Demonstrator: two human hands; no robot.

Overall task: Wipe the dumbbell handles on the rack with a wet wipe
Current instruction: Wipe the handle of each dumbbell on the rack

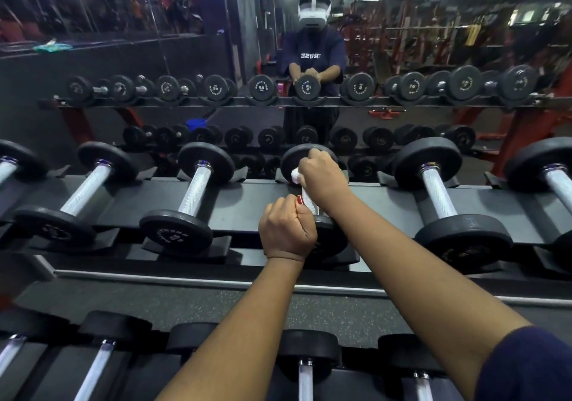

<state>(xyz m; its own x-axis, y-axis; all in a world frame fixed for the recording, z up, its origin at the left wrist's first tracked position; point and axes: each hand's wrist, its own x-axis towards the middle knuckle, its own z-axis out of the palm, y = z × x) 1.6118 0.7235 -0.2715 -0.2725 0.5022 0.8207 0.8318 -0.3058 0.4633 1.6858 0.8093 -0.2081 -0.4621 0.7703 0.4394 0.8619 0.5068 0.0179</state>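
Observation:
A black dumbbell (332,239) lies in the middle of the rack's top shelf (247,197). My right hand (325,176) grips the far end of its silver handle (309,200) with a white wet wipe (295,175) bunched under the fingers. My left hand (286,230) is curled around the near end of the same handle, by the front weight plate. Most of the handle is hidden under both hands.
More dumbbells sit left (182,202) and right (445,202) on the same shelf, and a lower shelf (305,366) holds others. A mirror behind the rack reflects the person (312,53) and the gym. Speckled floor (216,310) shows between the shelves.

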